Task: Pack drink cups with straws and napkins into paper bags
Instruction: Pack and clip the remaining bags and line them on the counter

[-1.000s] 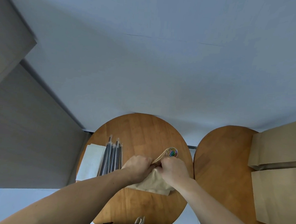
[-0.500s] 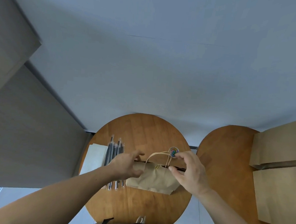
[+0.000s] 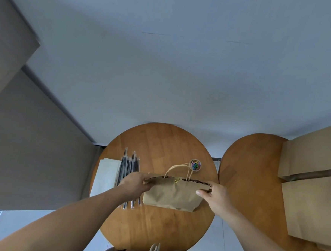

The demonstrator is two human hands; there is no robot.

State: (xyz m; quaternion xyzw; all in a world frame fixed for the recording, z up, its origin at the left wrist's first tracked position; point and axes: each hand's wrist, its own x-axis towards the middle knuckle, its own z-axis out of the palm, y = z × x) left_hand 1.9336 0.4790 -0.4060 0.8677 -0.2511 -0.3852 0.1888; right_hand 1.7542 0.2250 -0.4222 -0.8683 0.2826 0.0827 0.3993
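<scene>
I read this as a takeaway packing corner in a plain room: one round wooden bench (image 3: 159,144) carries wrapped straws (image 3: 129,164) and white napkins (image 3: 107,172), a second bench (image 3: 245,169) carries stacked brown paper bags (image 3: 310,157), and a pale wall (image 3: 183,68) stands behind.

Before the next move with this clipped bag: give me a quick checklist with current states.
1. Grip: left hand and right hand each pinch a top corner of the paper bag: ok.
2. Mouth closed: yellow paper clip sits on the top edge: ok.
3. Contents complete: cannot tell, bag is shut.
4. Handles free of both hands: ok.
5. Bare space on the right table beside the other bags: ok.
</scene>
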